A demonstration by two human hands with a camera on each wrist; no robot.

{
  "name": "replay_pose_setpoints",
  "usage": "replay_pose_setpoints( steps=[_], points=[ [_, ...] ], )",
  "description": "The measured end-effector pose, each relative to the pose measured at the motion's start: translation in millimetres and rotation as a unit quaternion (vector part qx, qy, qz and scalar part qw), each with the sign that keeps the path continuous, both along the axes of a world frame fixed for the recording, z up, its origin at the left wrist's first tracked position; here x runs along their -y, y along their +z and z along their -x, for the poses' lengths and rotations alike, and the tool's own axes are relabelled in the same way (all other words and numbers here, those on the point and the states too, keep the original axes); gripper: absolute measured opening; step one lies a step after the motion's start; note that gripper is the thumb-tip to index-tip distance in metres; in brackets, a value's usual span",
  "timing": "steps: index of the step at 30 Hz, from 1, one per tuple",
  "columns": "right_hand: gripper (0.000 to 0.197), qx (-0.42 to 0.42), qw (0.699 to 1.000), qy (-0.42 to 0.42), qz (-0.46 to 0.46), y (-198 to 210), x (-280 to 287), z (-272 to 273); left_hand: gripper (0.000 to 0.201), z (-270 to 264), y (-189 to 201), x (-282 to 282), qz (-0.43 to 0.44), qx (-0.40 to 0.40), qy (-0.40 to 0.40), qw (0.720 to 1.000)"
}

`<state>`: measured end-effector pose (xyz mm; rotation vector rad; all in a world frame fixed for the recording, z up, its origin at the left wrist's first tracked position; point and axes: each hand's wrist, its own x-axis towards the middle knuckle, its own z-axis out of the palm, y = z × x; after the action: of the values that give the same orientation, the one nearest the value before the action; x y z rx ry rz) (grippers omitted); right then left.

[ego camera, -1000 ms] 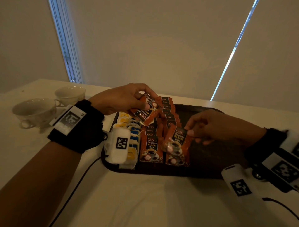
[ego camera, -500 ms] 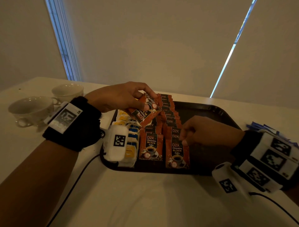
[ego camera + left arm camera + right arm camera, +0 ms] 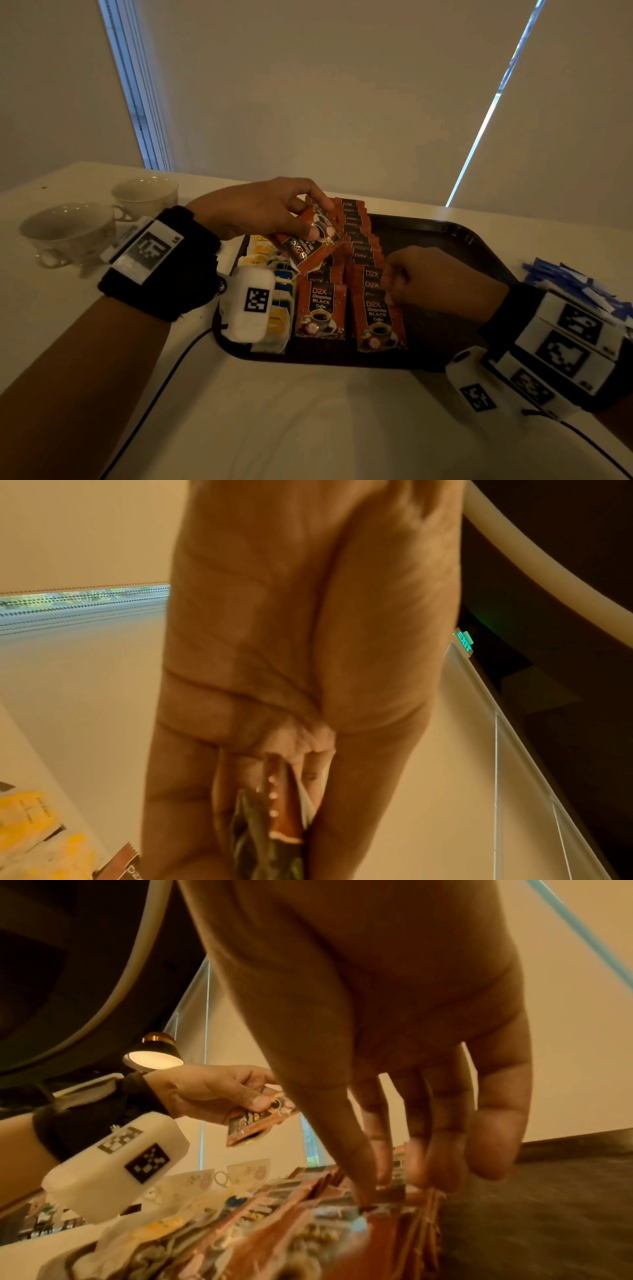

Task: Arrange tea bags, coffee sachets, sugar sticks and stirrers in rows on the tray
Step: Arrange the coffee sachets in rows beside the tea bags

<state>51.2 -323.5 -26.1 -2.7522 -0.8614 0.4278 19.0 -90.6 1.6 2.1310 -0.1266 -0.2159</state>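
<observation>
Laying coffee packets in rows on the tray.

Our left hand [image 3: 260, 209] pinches a small bunch of coffee packets [image 3: 308, 240] above the tray [image 3: 445, 236]. Our right hand [image 3: 435, 281], fingers curled down, presses its fingertips [image 3: 363, 1191] on the right-hand packet row [image 3: 373, 301]; we cannot tell whether it grips one. Tea bags [image 3: 274, 294] line the left edge.

The left hand [image 3: 260, 209] is lifted above the surface, wrist slightly bent, and its thumb and curled fingers pinch a small stack of sachets [image 3: 310, 240] (the exact count cannot be told). The left forearm enters from the lower left. The right hand [image 3: 431, 281] is lower, palm down, its fingers [image 3: 373, 1134] pointing downward, with the fingertips touching the top edges of the sachets lying below. The right forearm enters from the right.
</observation>
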Motion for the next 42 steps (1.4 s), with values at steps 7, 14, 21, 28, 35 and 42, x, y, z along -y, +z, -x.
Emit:
replay_pose_setpoints(
  steps=[7, 14, 21, 28, 35, 42],
  points=[
    [0.043, 0.157, 0.954, 0.090, -0.240, 14.5, -23.5, 20.6, 0.045, 4.7, 0.5, 9.6, -0.030, 0.000, -0.071, 0.997],
    [0.071, 0.090, 0.942, 0.111, -0.304, 8.3, -40.7, 17.6, 0.043, 7.2, 1.4, 12.9, -0.020, 0.016, -0.092, 0.995],
    [0.044, 0.088, 0.937, 0.064, -0.331, 10.0, -25.8, 18.7, 0.042, 7.2, 4.3, 8.4, 0.050, 0.010, -0.082, 0.995],
    [0.019, -0.024, 0.919, -0.045, -0.391, 3.7, -17.2, 19.1, 0.031, 5.7, 1.3, 4.2, 0.047, 0.035, -0.066, 0.996],
    [0.006, 0.094, 0.944, -0.017, -0.316, 11.0, -23.7, 25.4, 0.021, 5.2, 2.2, 10.6, -0.001, 0.048, -0.077, 0.996],
    [0.001, -0.024, 0.954, -0.026, -0.297, 11.7, -29.5, 24.2, 0.019, 8.9, 8.5, 10.9, -0.012, 0.051, -0.079, 0.995]
  ],
)
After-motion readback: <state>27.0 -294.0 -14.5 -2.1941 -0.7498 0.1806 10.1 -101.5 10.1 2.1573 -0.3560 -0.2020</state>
